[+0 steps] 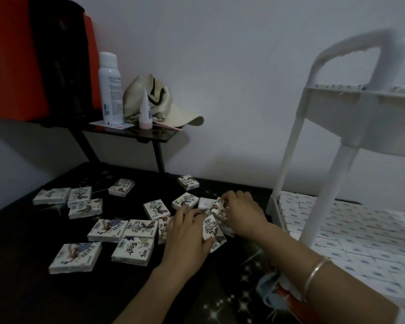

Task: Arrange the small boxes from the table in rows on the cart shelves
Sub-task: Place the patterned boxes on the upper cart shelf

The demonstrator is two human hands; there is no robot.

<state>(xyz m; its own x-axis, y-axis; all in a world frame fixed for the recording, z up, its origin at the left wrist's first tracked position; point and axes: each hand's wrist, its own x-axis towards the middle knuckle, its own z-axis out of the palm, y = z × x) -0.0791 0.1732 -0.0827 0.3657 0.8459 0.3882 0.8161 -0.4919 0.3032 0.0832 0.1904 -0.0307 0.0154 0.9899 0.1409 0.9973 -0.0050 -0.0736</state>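
Observation:
Several small white boxes with dark printed drawings lie scattered flat on the black table (33, 288), for example one box (75, 257) at the front left. My left hand (185, 239) grips a tilted box (213, 232) between thumb and fingers. My right hand (241, 215) pinches another box (218, 206) just behind it. The white cart (323, 188) stands to the right; its lower shelf (360, 235) is covered with rows of boxes, and a few boxes show on the upper shelf (360, 106).
A small black stand (150, 134) at the back holds a white spray can (110, 90), a small pointed bottle (145, 111) and a beige cap (164, 104). A red and black object (33, 57) fills the far left. A light wall lies behind.

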